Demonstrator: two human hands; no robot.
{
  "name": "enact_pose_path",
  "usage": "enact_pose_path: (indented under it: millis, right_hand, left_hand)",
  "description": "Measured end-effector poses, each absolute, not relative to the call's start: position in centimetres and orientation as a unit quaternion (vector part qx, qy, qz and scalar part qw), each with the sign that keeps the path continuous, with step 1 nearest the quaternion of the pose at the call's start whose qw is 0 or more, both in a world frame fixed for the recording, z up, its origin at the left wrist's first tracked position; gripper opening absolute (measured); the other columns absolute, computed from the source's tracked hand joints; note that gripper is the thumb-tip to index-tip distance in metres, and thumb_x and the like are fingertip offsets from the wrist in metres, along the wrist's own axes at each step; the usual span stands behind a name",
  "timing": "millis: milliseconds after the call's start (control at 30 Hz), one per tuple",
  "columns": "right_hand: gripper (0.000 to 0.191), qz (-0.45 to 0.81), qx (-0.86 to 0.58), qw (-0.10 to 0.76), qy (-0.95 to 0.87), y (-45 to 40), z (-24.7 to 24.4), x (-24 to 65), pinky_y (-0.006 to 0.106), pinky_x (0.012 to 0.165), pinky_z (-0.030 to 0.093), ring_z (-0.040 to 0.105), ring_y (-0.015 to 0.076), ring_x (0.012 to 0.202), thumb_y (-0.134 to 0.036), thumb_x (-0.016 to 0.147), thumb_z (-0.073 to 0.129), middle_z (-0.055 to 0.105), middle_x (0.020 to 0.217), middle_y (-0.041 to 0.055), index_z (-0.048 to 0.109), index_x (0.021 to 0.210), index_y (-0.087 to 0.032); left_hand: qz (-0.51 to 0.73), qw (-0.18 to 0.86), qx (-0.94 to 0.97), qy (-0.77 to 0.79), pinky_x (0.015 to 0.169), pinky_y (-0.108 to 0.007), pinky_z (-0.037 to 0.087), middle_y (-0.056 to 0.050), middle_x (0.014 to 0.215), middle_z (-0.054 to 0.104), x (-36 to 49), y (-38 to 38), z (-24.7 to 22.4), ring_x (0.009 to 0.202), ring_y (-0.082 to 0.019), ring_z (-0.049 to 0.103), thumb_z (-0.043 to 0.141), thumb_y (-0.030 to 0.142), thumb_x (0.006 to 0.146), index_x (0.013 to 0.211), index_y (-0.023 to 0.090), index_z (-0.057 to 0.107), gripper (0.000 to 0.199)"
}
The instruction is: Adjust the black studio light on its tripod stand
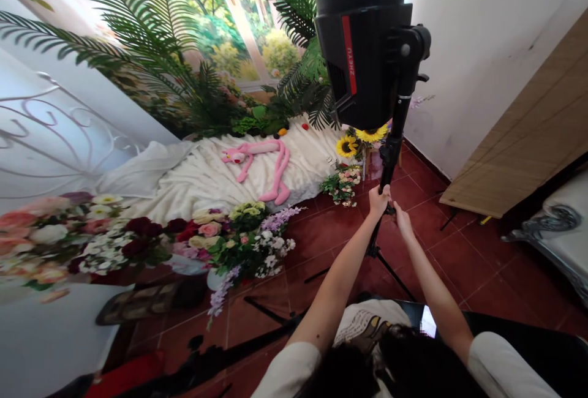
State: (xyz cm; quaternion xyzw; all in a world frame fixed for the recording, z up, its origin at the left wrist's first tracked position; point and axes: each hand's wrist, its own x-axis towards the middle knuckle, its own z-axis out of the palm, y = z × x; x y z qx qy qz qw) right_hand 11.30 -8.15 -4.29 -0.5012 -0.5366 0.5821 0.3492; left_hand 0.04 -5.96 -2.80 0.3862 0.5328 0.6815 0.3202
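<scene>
A black studio light (365,61) with a red stripe sits on top of a black light stand (390,165) in front of me. My left hand (379,202) is wrapped round the stand's pole, below the lamp. My right hand (403,220) is closed at a small dark knob (390,208) on the pole, just below and to the right of my left hand; its fingertips are partly hidden. Below both hands, the stand's legs (395,275) spread over the floor.
A bed with a cream blanket (202,183) bears a pink plush toy (278,168). Flowers (220,232) line its near side, and sunflowers (346,146) stand behind the pole. A second black stand (243,349) crosses the lower left. A wooden panel (519,122) leans at right.
</scene>
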Motion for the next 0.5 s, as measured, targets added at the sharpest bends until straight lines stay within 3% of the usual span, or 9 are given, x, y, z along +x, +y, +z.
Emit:
enact_pose_path:
  millis: [100,233,400,500]
  right_hand:
    - [0.056,0.722,-0.414,0.298,-0.468,-7.9,-4.4,11.1,0.026,0.041,0.023,0.018,0.0106,0.040,-0.068,0.082,0.045,0.018,0.044,-0.0079,0.018,0.056,-0.027]
    - [0.057,0.768,-0.355,0.264,-0.462,-8.4,-5.1,11.2,0.023,0.040,0.024,0.017,0.0100,0.041,-0.065,0.084,0.048,0.018,0.045,-0.0082,0.016,0.058,-0.026]
    - [0.062,0.615,-0.487,0.354,-0.509,-9.4,-5.6,11.4,0.026,0.043,0.026,0.025,0.0114,0.042,-0.084,0.080,0.033,0.025,0.047,-0.0070,0.025,0.060,-0.027]
    - [0.061,0.462,-0.495,0.388,-0.625,-9.3,-5.1,12.3,0.025,0.051,0.029,0.030,0.0112,0.050,-0.081,0.077,0.047,0.029,0.052,-0.0067,0.026,0.062,-0.025]
  left_hand:
    - [0.681,0.316,0.388,0.534,0.048,-0.023,0.039,0.001,0.043,0.050,0.0,-5.9,-3.0,0.042,-0.009,0.050,0.050,0.081,0.071,0.051,0.019,0.051,0.065]
    - [0.680,0.316,0.388,0.536,0.048,-0.023,0.039,0.002,0.042,0.049,0.0,-5.7,-3.3,0.042,-0.010,0.051,0.050,0.081,0.071,0.051,0.019,0.050,0.065]
    - [0.678,0.320,0.387,0.537,0.048,-0.023,0.039,0.001,0.043,0.050,-0.1,-5.6,-3.6,0.042,-0.010,0.051,0.051,0.079,0.071,0.054,0.019,0.052,0.063]
    - [0.679,0.321,0.385,0.536,0.048,-0.023,0.039,0.001,0.043,0.050,-0.1,-5.6,-3.6,0.041,-0.010,0.050,0.051,0.079,0.072,0.052,0.019,0.051,0.063]
